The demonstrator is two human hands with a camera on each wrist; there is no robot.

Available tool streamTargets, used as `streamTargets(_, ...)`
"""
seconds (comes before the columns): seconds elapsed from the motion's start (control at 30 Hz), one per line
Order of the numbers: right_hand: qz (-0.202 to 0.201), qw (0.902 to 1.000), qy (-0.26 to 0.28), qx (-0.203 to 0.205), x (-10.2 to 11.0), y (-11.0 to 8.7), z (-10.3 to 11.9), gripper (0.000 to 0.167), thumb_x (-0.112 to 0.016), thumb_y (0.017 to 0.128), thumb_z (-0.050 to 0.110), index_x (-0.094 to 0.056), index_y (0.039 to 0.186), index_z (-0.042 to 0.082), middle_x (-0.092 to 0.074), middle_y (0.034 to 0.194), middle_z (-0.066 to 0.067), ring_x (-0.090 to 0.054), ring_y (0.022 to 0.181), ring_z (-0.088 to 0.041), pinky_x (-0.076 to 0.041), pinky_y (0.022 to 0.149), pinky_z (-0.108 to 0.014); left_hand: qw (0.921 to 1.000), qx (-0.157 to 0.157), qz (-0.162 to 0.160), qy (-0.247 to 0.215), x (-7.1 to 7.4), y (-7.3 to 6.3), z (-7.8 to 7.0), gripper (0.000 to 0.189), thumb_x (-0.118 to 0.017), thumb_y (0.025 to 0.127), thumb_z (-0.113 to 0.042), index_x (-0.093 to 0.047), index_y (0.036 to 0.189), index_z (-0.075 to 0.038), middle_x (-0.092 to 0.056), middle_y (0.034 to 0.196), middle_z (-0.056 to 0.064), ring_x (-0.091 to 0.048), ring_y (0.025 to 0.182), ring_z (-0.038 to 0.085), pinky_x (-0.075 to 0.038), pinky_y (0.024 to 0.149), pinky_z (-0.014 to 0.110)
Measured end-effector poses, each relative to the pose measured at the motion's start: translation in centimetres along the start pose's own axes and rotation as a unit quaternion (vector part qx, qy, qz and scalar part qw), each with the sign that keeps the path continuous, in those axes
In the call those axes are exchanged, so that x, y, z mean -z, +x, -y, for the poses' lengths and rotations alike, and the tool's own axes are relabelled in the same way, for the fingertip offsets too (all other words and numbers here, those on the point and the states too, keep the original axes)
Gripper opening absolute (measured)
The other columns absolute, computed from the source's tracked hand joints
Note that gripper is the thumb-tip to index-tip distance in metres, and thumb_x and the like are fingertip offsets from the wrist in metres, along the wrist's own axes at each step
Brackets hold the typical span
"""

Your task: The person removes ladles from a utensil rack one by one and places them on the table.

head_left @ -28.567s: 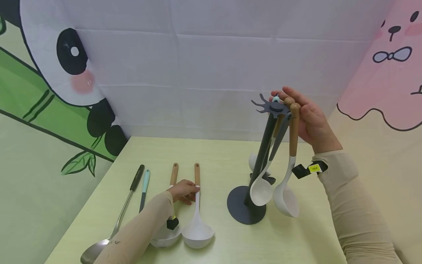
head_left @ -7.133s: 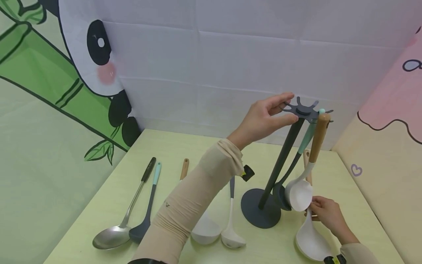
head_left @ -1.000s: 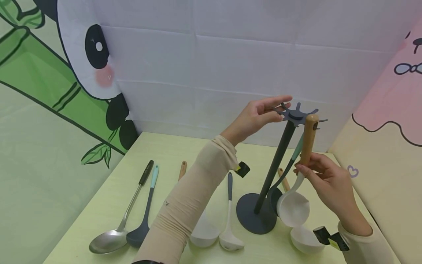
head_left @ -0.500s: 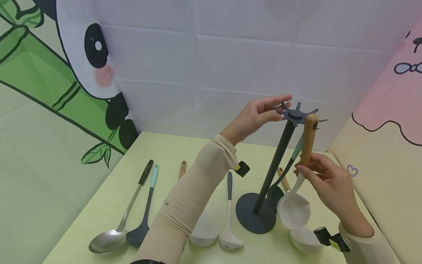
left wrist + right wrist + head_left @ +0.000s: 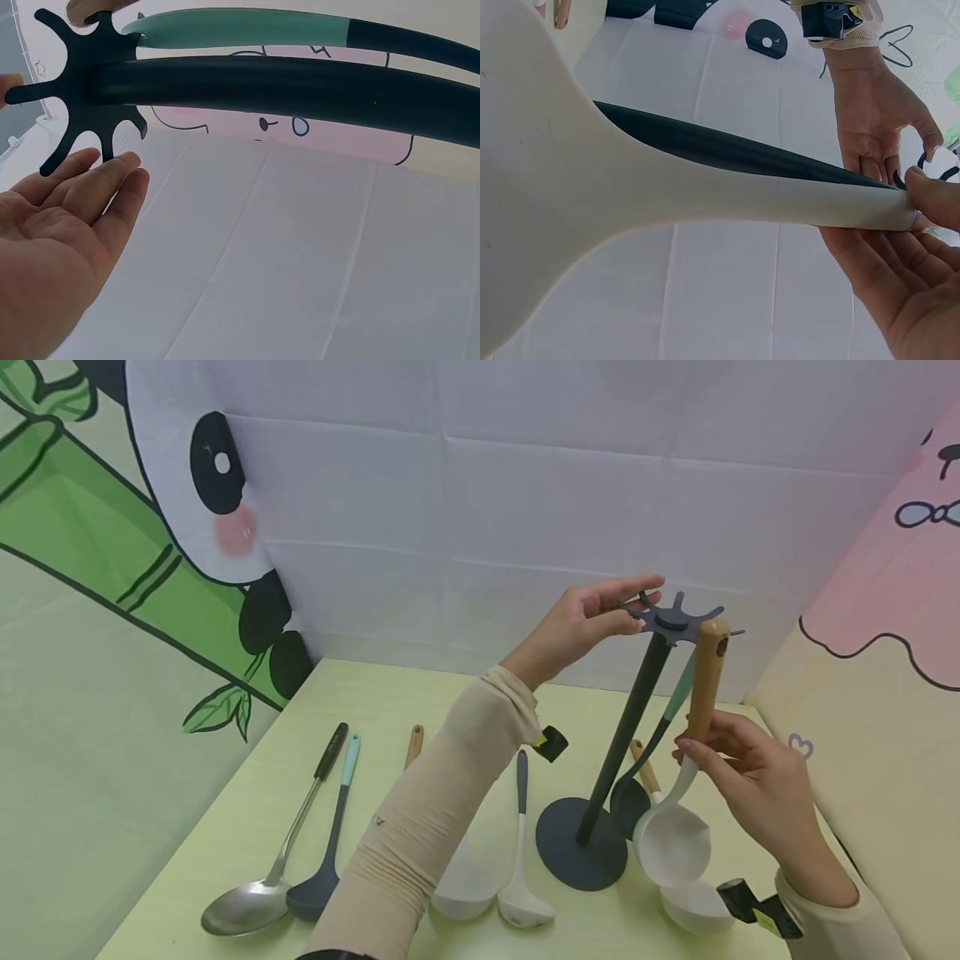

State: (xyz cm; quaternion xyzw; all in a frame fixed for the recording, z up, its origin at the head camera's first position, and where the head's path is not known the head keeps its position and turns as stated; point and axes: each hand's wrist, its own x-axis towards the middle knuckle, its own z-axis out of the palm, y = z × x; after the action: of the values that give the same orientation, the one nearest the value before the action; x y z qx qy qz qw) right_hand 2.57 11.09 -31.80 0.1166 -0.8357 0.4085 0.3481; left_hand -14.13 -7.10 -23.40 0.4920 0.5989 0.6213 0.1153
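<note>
My right hand (image 5: 757, 777) pinches a white ladle (image 5: 671, 843) where its wooden handle (image 5: 703, 681) meets the white neck. The handle stands near upright beside the dark utensil rack (image 5: 672, 620); whether it sits on a hook I cannot tell. In the right wrist view, thumb and fingers close on that ladle (image 5: 705, 195). My left hand (image 5: 581, 627) touches the rack's hooks with thumb and fairly straight fingers, as the left wrist view shows at the hooked top (image 5: 82, 90). A green-handled dark ladle (image 5: 678, 693) hangs from the rack behind the white one.
Left on the table (image 5: 337, 681) lie a steel spoon (image 5: 247, 908), a dark ladle with a light blue handle (image 5: 318, 893), a white ladle (image 5: 463, 893) partly under my left sleeve, and a smaller white ladle (image 5: 525, 906). Another white ladle (image 5: 697, 910) lies right of the rack base (image 5: 570, 852).
Seven seconds ago my right hand held the white ladle lying on the table; now it holds the upright one. In the last half second that ladle shifted slightly right. My left hand stayed put.
</note>
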Motion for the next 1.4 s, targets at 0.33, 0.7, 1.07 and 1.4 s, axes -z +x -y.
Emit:
streamTargets(0.33, -0.005, 0.9998, -0.016, 0.013, 0.4, -0.3, 0.1, 0.036, -0.071, 0.077, -0.022, -0.067, 0.11, -0.008, -0.069, 0.089, 0.019, -0.066, 0.078, 0.009, -0.051, 0.069, -0.01, 1.0, -0.002, -0.003, 0.002, -0.1, -0.1, 0.0, 0.049, -0.055, 0.097, -0.005, -0.05, 0.145, -0.004, -0.059, 0.137, 0.016, -0.061, 0.113, 0.01, -0.045, 0.101, 0.027)
streamTargets(0.7, -0.016, 0.9988, -0.006, 0.046, 0.8, -0.7, -0.3, 0.037, -0.071, 0.074, -0.025, -0.068, 0.107, -0.01, -0.071, 0.089, 0.015, -0.067, 0.078, 0.007, -0.052, 0.069, -0.01, 1.0, -0.007, -0.004, 0.0, -0.1, 0.1, 0.2, 0.048, -0.055, 0.097, -0.004, -0.05, 0.145, -0.003, -0.059, 0.136, 0.017, -0.061, 0.112, 0.01, -0.046, 0.1, 0.026)
streamTargets(1.07, -0.016, 0.9987, -0.029, 0.039, 1.6, -1.0, -0.3, 0.037, -0.073, 0.075, -0.022, -0.069, 0.108, -0.008, -0.07, 0.089, 0.02, -0.066, 0.079, 0.01, -0.051, 0.069, -0.009, 1.0, -0.005, -0.001, 0.0, -0.2, 0.2, 0.2, 0.048, -0.055, 0.097, -0.004, -0.05, 0.145, -0.003, -0.059, 0.137, 0.017, -0.061, 0.112, 0.01, -0.046, 0.1, 0.026)
streamTargets(1.4, -0.009, 0.9971, -0.054, 0.053, 2.3, -1.0, -0.7, 0.029, -0.077, 0.079, -0.012, -0.07, 0.106, -0.005, -0.071, 0.088, 0.019, -0.064, 0.081, 0.012, -0.051, 0.068, -0.008, 1.0, -0.006, -0.004, -0.003, -0.4, 0.4, 0.2, 0.049, -0.055, 0.097, -0.003, -0.049, 0.145, -0.002, -0.059, 0.136, 0.019, -0.062, 0.11, 0.01, -0.047, 0.099, 0.026)
